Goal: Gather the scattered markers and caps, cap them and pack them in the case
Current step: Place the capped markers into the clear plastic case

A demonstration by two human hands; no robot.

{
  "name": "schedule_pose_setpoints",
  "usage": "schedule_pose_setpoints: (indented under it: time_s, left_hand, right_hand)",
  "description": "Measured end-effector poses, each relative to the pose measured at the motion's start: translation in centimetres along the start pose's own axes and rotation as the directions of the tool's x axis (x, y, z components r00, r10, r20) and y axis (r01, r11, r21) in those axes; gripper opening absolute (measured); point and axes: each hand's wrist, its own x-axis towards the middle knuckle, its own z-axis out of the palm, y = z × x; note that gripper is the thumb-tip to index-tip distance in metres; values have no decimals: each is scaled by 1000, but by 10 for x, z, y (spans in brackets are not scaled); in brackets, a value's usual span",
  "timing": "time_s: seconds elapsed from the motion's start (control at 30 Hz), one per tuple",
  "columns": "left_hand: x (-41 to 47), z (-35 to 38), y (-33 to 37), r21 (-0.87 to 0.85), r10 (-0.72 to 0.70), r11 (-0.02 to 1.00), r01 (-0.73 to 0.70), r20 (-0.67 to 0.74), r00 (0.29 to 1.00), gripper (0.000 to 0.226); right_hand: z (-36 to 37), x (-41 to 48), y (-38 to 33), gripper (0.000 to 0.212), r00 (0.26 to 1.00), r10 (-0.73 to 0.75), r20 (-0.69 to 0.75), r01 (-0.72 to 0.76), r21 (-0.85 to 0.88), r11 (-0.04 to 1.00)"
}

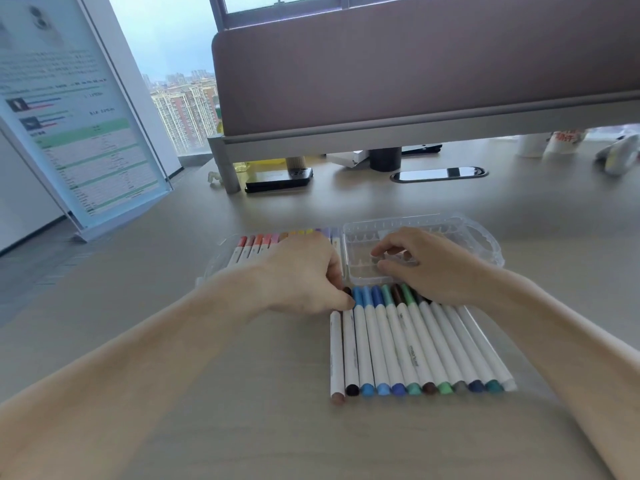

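Far to the left of my left grip [304, 271], a clear sign [79, 133] stands tilted on the desk [207, 375]. The left grip lies knuckles up, fingers curled. Its thumb and forefinger pinch the capped top of the black marker [350, 348], second from the left in the row [408, 341]. Just beyond this grip sits the case [485, 244], lying open. Its left half, partly hidden behind the knuckles, holds packed markers [249, 249] with red, orange, pink, yellow and purple caps. The row lies on the desk just nearer to me than both grips: about a dozen white barrels side by side, tops toward the case. Blue, teal, brown and green caps show between the two grips. My right grip [429, 268] curls its fingers over the clear right half of the case, fingertips [376, 252] down in the tray, its heel over the tops of the row's right-hand markers. I cannot tell whether it grasps anything. Well beyond the left grip lies a dark phone [280, 176].
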Motion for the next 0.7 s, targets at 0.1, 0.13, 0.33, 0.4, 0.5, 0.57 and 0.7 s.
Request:
schedule_pose_setpoints:
  time_s: [0.1, 0.13, 0.33, 0.4, 0.5, 0.57, 0.7]
  left_hand:
    - [0, 4, 6, 17, -40, 999, 39, 51, 998, 21]
    - [1, 5, 7, 25, -54, 998, 53, 56, 997, 21]
    - [10, 11, 16, 60, -97, 994, 96, 22, 995, 35]
    - [14, 14, 17, 38, -116, 993, 116, 5, 993, 35]
    - [16, 13, 16, -36, -132, 990, 133, 25, 991, 35]
    - [15, 7, 14, -128, -146, 981, 145, 3, 989, 42]
    - [28, -15, 8, -417, -188, 898, 143, -69, 980, 32]
  right_hand:
    - [0, -1, -1, 31, 1000, 2, -2, -2, 2, 1000]
    - [0, -1, -1, 31, 1000, 2, -3, -2, 4, 1000]
    - [0, -2, -1, 31, 1000, -1, -2, 1, -3, 1000]
    - [0, -2, -2, 31, 1000, 4, 0, -4, -4, 1000]
    - [1, -3, -2, 31, 1000, 4, 3, -4, -3, 1000]
    - [1, -2, -1, 31, 1000, 3, 3, -3, -5, 1000]
    - [2, -1, 1, 31, 1000, 8, -2, -8, 6, 1000]
